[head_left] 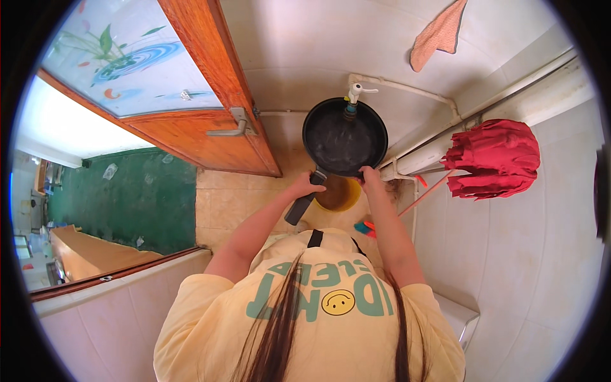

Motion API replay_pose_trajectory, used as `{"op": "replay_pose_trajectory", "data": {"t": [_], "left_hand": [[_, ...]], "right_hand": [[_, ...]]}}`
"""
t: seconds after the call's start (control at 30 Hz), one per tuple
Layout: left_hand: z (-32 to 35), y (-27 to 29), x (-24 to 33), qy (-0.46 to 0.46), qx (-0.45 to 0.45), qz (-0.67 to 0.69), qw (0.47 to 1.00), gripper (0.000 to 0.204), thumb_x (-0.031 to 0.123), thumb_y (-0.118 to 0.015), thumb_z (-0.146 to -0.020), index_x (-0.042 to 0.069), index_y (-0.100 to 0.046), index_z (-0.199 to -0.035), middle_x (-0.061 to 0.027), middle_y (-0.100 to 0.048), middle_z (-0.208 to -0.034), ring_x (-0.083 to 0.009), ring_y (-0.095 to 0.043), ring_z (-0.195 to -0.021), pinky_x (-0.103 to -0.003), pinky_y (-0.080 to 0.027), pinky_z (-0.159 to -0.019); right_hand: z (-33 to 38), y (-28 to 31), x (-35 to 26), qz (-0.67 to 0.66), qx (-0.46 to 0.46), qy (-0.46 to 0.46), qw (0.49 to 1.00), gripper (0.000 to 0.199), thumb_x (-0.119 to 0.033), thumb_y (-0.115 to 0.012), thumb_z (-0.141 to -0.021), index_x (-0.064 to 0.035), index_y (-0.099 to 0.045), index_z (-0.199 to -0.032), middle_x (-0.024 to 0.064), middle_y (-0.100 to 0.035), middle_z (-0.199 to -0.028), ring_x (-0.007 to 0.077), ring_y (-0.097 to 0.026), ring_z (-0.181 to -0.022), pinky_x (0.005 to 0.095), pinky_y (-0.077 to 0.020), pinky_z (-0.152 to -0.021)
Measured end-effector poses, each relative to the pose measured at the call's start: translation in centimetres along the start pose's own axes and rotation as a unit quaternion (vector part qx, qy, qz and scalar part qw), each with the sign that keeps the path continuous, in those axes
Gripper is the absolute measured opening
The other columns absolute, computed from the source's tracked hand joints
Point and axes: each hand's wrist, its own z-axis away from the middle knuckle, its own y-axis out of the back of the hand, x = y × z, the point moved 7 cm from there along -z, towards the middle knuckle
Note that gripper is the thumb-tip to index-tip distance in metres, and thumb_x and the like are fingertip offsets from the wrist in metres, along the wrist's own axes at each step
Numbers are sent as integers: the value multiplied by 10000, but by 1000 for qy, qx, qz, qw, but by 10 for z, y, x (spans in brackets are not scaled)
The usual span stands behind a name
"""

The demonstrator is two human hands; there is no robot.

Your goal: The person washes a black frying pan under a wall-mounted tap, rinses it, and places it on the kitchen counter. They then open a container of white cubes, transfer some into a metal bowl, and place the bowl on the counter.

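Work in hand: a black frying pan held up at a tap, apparently at a rinsing stage.

Hands, 2 on the pan. Left hand is closed round the handle where it nears the pan, thumb across it. Right hand pinches the pan's rim on the near right side; its fingers under the rim are hidden.

Pan position: face up, its far part below the white tap. The yellow bucket sits lower than the pan, partly covered by its near edge; brownish contents, liquid or not unclear.

Done, as judged from this view: pan is brought to the tap and steadied at 2 places. The inside shows a dull greyish film; cannot tell whether it is water, residue or glare. No clear stream is seen.

Left: pan not yet set down; cleanness unconfirmed.

Right of the pan: red mop. Left of it: wooden door.
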Motion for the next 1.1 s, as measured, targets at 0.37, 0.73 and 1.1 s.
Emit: {"op": "replay_pose_trajectory", "data": {"t": [0.37, 0.73, 1.1], "left_hand": [[23, -5, -1, 85, -71, 42, 993, 703, 428, -752, -565, -36, -505, -1033, -131, -569, -901, -213, -559, -817, -307, -444, -721], [44, 14, -51, 170, 33, 182, 968, 585, 566, -523, -753, 44, -505, -1017, -55, -562, -748, -141, -546, -679, -252, -428, -615], [78, 80, -122, 206, 137, 181, 952, 464, 484, -534, -794, 28, -528, -880, -61, -544, -654, -134, -520, -564, -256, -406, -531]], "right_hand": [[7, 2, 4, 27, -18, -22, 999, 192, -20, -477, -687, 79, -452, -850, 170, -571, -649, 257, -595, -508, 253, -264, -347], [-18, 4, 24, -1, -48, -62, 997, 235, -18, -476, -706, 108, -417, -895, 219, -567, -712, 317, -615, -574, 242, -269, -321], [-17, 10, 23, -36, -37, -51, 997, 216, -25, -479, -718, 100, -422, -885, 209, -562, -722, 317, -618, -569, 240, -271, -308]]}}
